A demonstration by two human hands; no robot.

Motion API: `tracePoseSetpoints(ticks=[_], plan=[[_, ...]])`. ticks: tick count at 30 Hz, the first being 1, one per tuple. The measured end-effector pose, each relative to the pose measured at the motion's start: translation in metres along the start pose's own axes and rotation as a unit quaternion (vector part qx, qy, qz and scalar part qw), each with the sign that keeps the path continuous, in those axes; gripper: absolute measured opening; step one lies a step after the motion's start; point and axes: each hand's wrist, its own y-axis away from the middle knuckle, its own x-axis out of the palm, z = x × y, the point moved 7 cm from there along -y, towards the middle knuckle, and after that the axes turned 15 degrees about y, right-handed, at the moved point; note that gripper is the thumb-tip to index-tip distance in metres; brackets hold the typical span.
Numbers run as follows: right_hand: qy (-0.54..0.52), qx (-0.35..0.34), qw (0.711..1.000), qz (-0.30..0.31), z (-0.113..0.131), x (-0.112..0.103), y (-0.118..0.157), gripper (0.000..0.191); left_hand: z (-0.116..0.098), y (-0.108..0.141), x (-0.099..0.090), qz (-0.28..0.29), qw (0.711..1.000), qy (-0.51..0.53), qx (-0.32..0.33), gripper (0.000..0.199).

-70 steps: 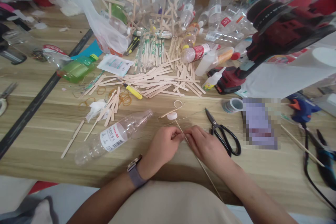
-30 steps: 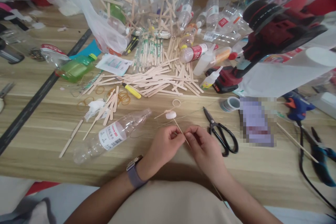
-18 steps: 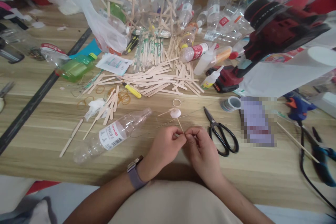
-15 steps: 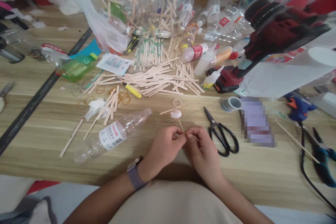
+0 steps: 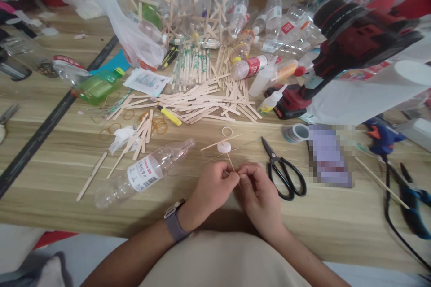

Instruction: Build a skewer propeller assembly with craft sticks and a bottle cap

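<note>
Pinched near the table's front edge, my left hand (image 5: 213,188) and my right hand (image 5: 261,197) meet on a thin wooden stick (image 5: 230,159). The stick rises away from my fingers to a white bottle cap (image 5: 224,147). Just beyond the cap a small wooden crosspiece (image 5: 221,142) lies at a slant, with a pale ring (image 5: 226,132) behind it. Thin wire or thread trails to both sides of the cap. A clear plastic bottle (image 5: 144,174) lies left of my left hand, and black scissors (image 5: 283,168) lie right of my right hand.
Flat wooden sticks (image 5: 202,101) are heaped behind the cap, near a yellow cutter (image 5: 170,115). At the right are a tape roll (image 5: 296,133), a glue bottle (image 5: 272,100), a red and black power tool (image 5: 357,40) and pliers (image 5: 412,202). A green bottle (image 5: 101,85) lies left.
The crosspiece beyond the cap has turned and shows longer. The cap has shifted slightly left. Both hands keep their pinch in nearly the same place.
</note>
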Motion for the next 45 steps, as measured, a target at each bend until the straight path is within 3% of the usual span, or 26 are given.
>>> tracePoseSetpoints(ticks=[6, 11, 15, 25, 35, 45], plan=[[0.009, -0.116, 0.992, 0.047, 0.006, -0.007, -0.011, 0.016, -0.001, 0.0, 0.001, 0.024, 0.999, -0.019, 0.019, 0.018], [0.009, -0.306, 0.938, 0.163, 0.015, -0.014, -0.028, 0.021, 0.0, -0.002, 0.006, 0.07, 0.997, -0.02, 0.029, 0.018], [0.04, -0.371, 0.906, 0.2, 0.02, -0.015, -0.034, 0.024, 0.002, -0.003, 0.007, 0.085, 0.996, 0.0, 0.026, 0.019], [0.084, -0.362, 0.909, 0.19, 0.018, -0.017, -0.031, 0.023, 0.008, 0.007, -0.007, 0.045, 0.992, 0.11, -0.039, 0.02], [0.172, -0.362, 0.911, 0.096, 0.024, -0.023, -0.024, 0.024, 0.013, 0.009, -0.003, 0.031, 0.967, 0.236, -0.089, 0.017], [0.097, -0.296, 0.947, 0.078, 0.018, -0.026, -0.025, 0.017, 0.016, 0.008, 0.002, 0.022, 0.953, 0.286, -0.097, 0.017]])
